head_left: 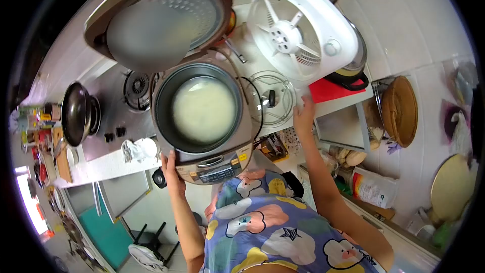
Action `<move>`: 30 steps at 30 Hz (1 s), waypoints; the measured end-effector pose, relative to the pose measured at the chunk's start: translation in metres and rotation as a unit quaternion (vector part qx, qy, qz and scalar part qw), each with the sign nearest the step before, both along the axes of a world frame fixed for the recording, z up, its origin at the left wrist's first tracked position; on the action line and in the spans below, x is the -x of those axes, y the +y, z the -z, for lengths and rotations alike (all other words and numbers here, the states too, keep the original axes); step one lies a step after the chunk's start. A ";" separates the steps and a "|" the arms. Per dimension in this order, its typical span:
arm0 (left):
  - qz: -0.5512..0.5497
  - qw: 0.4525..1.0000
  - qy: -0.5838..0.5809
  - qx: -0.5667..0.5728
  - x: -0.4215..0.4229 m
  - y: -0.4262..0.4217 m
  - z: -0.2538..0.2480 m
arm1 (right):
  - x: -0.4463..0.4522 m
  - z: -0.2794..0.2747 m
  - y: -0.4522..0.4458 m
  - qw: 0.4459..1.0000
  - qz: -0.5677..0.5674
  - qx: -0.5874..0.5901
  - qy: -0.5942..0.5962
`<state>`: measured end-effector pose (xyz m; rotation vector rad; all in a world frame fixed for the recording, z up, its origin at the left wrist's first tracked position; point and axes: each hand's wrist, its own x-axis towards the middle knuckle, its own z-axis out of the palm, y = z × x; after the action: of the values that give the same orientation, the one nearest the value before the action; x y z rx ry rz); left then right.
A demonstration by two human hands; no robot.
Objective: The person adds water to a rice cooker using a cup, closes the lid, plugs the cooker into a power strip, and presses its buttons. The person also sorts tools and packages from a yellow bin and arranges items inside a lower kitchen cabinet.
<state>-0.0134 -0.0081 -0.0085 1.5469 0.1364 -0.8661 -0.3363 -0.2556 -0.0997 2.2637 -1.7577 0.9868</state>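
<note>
A brown rice cooker (245,126) sits at the counter's front edge with its lid (151,30) raised and its inner plate partly fogged. Its dark inner pot (164,106) contains a pale, whitish mass (204,108), perhaps rice or porridge. My left hand (173,174) grips the cooker's front left corner, thumb on the upper rim and the other fingers hidden below. Out to the right, my right hand (304,114) is over the counter edge, fingers extended and slightly blurred, holding nothing visible. Beside it lies a clear glass lid (275,114) with a dark knob.
Behind the glass lid stands a white plastic housing (323,25) with a spoked opening. A dark-handled pot (348,78) rests near a red sheet (328,91). To the left are a gas burner (137,85) and a wok (76,114). Below, a cabinet door (343,126) hangs open.
</note>
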 end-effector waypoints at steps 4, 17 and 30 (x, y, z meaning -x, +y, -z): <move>0.004 1.000 0.009 0.023 -0.007 0.003 0.006 | 0.000 0.021 0.002 0.858 0.025 -0.374 -0.350; 0.039 0.998 0.010 0.049 -0.013 0.007 0.011 | 0.050 0.027 0.072 0.675 0.120 -0.453 -0.569; 0.008 0.999 0.025 0.025 -0.013 0.010 0.018 | -0.009 0.031 0.039 0.629 0.026 -0.460 -0.626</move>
<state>0.0000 0.0023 -0.0263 1.4816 0.1378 -0.9159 -0.3275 -0.2163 -0.1308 1.6924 -3.4774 2.4715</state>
